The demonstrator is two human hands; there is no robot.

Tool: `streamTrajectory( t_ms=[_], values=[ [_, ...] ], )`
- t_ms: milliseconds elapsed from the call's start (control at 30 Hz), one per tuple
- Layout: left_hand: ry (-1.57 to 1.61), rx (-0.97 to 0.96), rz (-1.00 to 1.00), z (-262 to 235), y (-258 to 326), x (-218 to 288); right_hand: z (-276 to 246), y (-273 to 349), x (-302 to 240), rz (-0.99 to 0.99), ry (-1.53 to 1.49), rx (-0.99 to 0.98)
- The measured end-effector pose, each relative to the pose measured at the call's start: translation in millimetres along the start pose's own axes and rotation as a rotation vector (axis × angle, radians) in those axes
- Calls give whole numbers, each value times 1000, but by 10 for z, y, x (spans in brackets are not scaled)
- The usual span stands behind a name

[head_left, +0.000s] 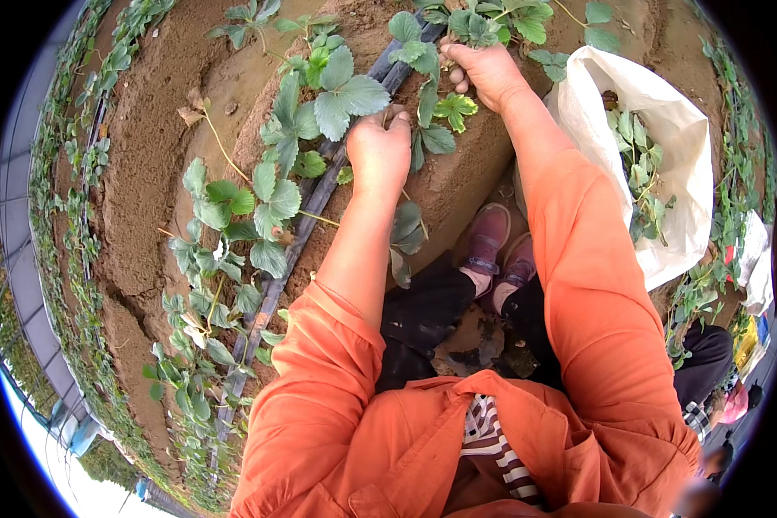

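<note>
Toothed green plants (341, 95) grow in a row along the raised soil bed (449, 186), in front of the person, beside a dark strip (306, 226) running lengthwise. The left hand (378, 148) is among their leaves, its fingers curled in and partly hidden; whether they grip a stem cannot be told. The right hand (488, 73) is farther up the row, just below another leafy clump (479, 24), fingers bent narrowly toward the palm with the thumb near them; what they hold, if anything, is unclear. To its right, a white sack (686, 194) stands open-mouthed, with loose green leaves and stems (637, 160) inside. Lower down, between the forearms, are pinkish shoes (487, 237).
</note>
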State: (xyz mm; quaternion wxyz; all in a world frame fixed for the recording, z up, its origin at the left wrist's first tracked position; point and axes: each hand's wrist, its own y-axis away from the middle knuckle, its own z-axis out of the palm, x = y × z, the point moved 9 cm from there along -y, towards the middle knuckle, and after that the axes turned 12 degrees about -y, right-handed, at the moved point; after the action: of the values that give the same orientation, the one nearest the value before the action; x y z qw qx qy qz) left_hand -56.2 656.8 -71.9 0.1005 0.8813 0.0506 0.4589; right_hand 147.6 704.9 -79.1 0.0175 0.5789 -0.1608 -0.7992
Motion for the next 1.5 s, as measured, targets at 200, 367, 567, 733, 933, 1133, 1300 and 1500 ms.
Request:
streamTrajectory(
  t_ms=[200,367,567,733,933,1133,1300,1500],
  values=[
    [-520,-56,263,168,-114,416,41,13,-28,-67,84,7],
    [-862,-81,422,236,-235,537,-7,-12,1,-47,108,16],
    [-1136,-103,439,-21,-487,482,131,53,-15,50,25,-135],
    [-669,-285,265,-111,-132,278,165,121,14,98,162,-374],
    [-659,-150,292,-92,-101,216,180,30,-12,-17,374,-237],
    [-724,-170,246,-46,-96,245,71,11,-94,-98,396,109],
    [-755,-153,265,-23,-90,276,-23,-27,-140,-79,314,56],
    [-767,-153,298,-26,-95,222,270,123,-107,122,1136,-281]
  ],
)
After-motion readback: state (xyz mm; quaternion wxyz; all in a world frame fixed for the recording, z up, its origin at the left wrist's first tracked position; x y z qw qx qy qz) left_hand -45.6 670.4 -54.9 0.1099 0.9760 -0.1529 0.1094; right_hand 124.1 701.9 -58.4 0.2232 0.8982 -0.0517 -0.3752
